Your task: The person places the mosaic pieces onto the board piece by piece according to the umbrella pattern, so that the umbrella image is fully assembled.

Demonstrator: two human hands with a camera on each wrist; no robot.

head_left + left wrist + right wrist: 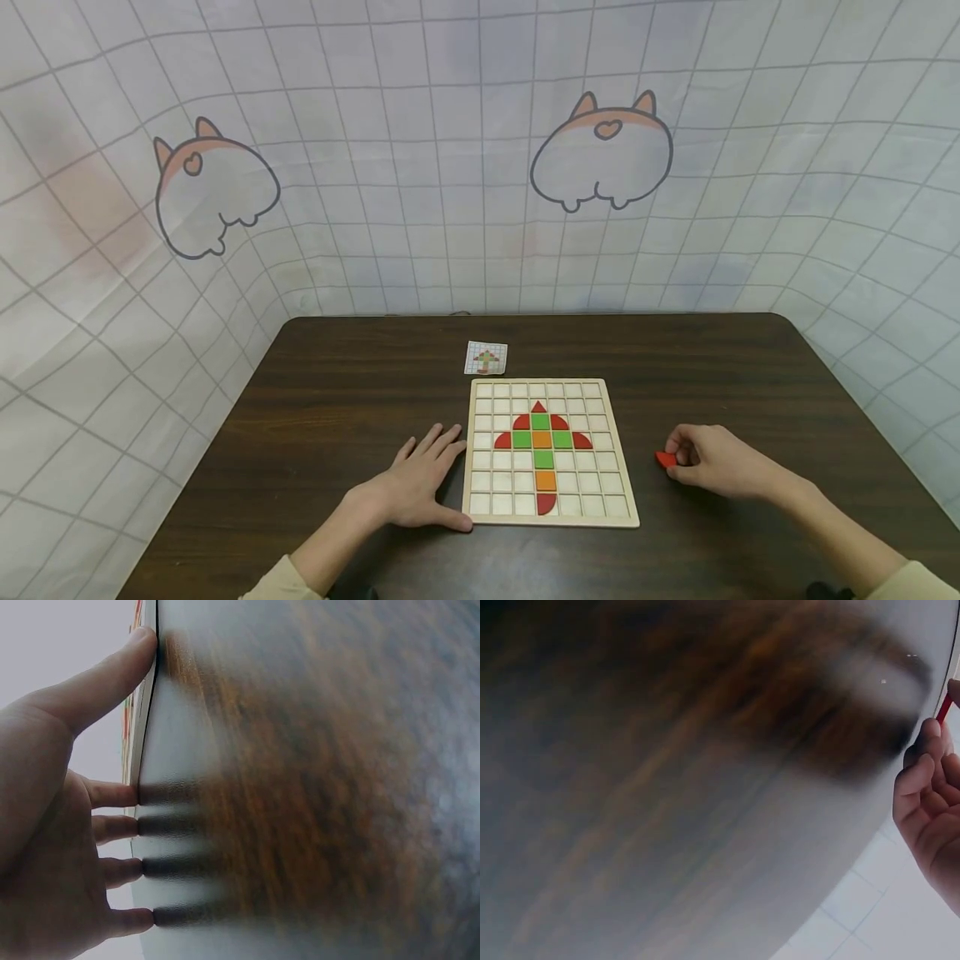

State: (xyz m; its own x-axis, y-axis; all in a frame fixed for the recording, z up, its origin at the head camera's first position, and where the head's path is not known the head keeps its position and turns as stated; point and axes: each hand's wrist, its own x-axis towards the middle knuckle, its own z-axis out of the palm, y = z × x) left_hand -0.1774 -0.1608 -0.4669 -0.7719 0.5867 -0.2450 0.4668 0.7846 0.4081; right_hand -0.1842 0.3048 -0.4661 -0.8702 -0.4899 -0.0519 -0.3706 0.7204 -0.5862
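A wooden grid board (pixel 480 492) lies on the dark table, with red, green and orange tiles set in its cells in an upright, tree-like figure. My left hand (pixel 417 483) rests at the board's left side, fingers spread and straight, the thumb at its near left corner. In the left wrist view the fingertips (pixel 124 921) meet the tabletop. To the right of the board, my right hand (pixel 712 458) pinches a red tile (pixel 665 459) between thumb and fingers. That red tile (pixel 945 709) shows edge-on in the right wrist view, the other fingers curled.
Behind the board lies a small printed card (pixel 486 358) with a similar coloured figure on a grid. The dark wooden table (pixel 360 375) ends at a white grid-patterned curtain (pixel 405 208) at the back and sides.
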